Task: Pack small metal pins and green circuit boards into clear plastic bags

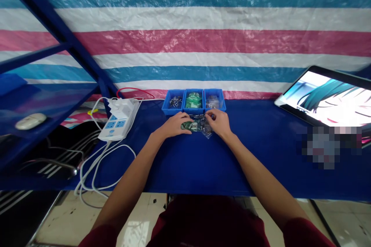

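Note:
My left hand (177,125) curls its fingers and thumb around the left end of a small green piece (188,126) that looks like a circuit board, low over the blue table. My right hand (218,122) is pinched at the fingertips; what is between them is too small to make out. Beneath those fingertips lies a small clear plastic bag (207,130), against the right end of the green piece. Several thin metal pieces (197,116) lie between the two hands, just in front of the bins.
Behind my hands stand three joined blue bins: metal pins (175,102) at left, green packets (194,100) in the middle, clear bags (213,102) at right. A white power strip (117,123) with looped cables lies left. A tablet (327,96) leans at right. A mouse (31,121) sits far left.

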`<control>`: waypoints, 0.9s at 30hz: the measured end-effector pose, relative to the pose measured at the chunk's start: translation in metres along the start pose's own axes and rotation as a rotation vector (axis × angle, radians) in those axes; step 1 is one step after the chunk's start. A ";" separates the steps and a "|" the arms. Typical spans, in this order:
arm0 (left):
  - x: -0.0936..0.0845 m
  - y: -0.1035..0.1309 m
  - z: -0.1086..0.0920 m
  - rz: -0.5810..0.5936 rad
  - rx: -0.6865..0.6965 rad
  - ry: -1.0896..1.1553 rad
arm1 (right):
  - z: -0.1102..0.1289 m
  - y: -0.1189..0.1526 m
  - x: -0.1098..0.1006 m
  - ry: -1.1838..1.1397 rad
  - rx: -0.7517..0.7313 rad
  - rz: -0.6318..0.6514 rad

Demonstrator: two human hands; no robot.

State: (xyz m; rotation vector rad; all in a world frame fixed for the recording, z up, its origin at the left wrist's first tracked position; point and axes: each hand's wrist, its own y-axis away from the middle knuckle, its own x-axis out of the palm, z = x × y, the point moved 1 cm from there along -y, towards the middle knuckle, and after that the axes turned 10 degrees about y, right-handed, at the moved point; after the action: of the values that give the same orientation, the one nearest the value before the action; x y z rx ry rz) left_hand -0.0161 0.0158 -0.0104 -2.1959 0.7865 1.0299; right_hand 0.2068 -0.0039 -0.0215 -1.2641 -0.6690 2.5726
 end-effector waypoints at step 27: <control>0.002 -0.003 -0.001 -0.083 0.105 -0.046 | 0.003 0.005 0.005 0.002 -0.158 0.031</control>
State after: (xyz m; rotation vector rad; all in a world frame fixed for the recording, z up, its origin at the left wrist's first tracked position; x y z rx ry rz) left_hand -0.0127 0.0160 -0.0108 -2.0904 0.7072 0.9725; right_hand 0.2009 -0.0074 -0.0257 -1.3328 -0.8741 2.5873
